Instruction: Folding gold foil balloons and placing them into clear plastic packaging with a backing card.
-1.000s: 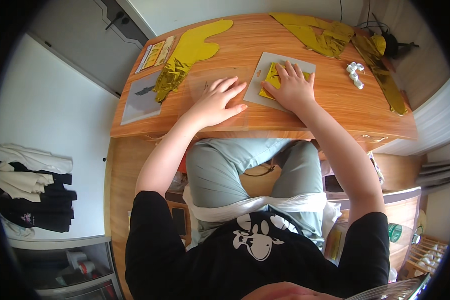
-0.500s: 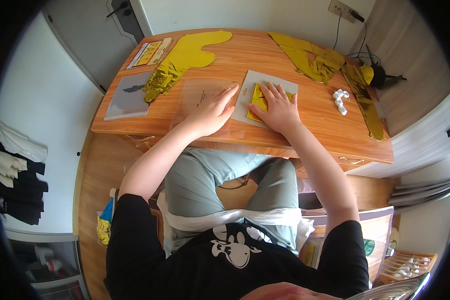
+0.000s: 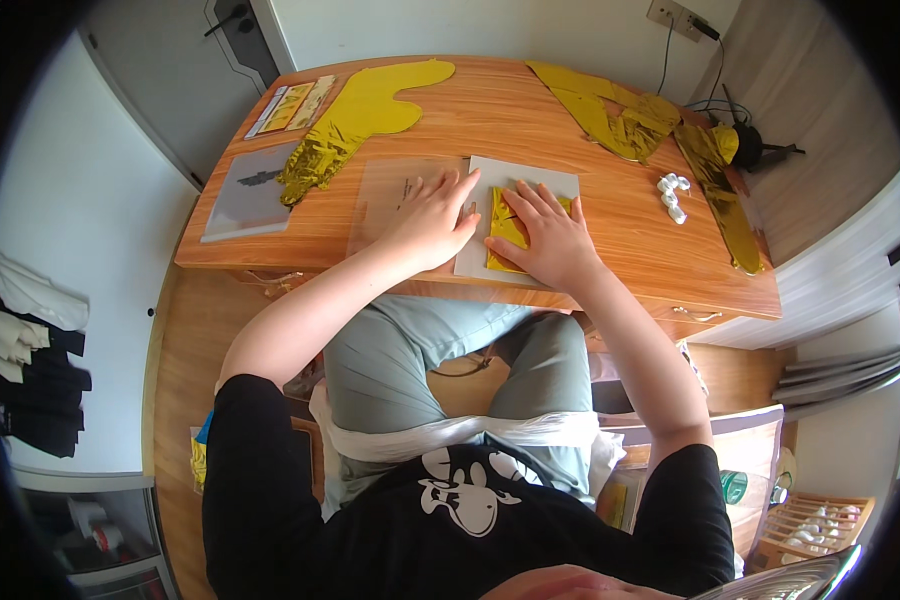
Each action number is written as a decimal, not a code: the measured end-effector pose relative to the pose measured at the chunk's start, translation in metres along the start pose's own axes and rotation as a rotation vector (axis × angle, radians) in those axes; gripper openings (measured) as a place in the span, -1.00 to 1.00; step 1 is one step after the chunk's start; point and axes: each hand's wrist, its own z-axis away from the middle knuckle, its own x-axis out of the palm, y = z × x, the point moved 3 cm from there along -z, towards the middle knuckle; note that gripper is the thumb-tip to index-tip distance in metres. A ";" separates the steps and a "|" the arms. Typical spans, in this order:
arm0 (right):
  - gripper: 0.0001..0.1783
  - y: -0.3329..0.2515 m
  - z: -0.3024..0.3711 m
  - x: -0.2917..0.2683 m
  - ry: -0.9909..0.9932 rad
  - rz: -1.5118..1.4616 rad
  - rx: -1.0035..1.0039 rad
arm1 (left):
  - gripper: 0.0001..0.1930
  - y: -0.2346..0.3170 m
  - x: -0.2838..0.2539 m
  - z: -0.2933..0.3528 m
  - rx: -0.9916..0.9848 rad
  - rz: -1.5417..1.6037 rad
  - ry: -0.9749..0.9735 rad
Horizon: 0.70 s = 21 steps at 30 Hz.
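Grey card (image 3: 500, 173) turned straighter on wooden desk (image 3: 450, 125), white wall (image 3: 470, 28) behind

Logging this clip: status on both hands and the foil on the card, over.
Right hand spread on gold foil piece. Foil on gray card, partly hidden by that hand. Left hand open at card's left edge, contact unclear.

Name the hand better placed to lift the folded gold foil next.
Right, probably: the right hand lies spread over the folded gold foil, while the left hand is at the left edge of the grey rectangular card, off the foil.
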 end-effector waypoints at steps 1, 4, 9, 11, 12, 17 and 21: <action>-0.04 -0.001 0.001 0.000 0.005 0.000 0.034 | -0.38 -0.001 0.001 0.000 -0.013 -0.018 -0.025; -0.04 -0.006 0.002 0.002 0.017 0.006 0.076 | -0.38 -0.001 0.002 0.001 -0.048 -0.114 -0.010; -0.04 -0.003 -0.003 0.001 0.024 -0.003 0.013 | -0.40 -0.008 0.003 -0.001 -0.017 -0.041 -0.018; -0.05 -0.004 -0.007 0.002 0.001 -0.030 -0.037 | -0.41 -0.011 0.005 -0.002 -0.002 -0.017 -0.022; -0.05 -0.005 -0.008 0.002 0.002 -0.033 -0.036 | -0.42 -0.013 0.005 -0.002 0.004 0.026 -0.026; -0.15 -0.006 -0.015 0.006 0.020 -0.023 -0.035 | -0.42 -0.020 0.005 -0.006 0.060 0.150 -0.034; -0.22 -0.003 -0.023 0.012 0.012 -0.108 -0.024 | -0.43 -0.019 0.005 -0.009 0.032 0.265 -0.081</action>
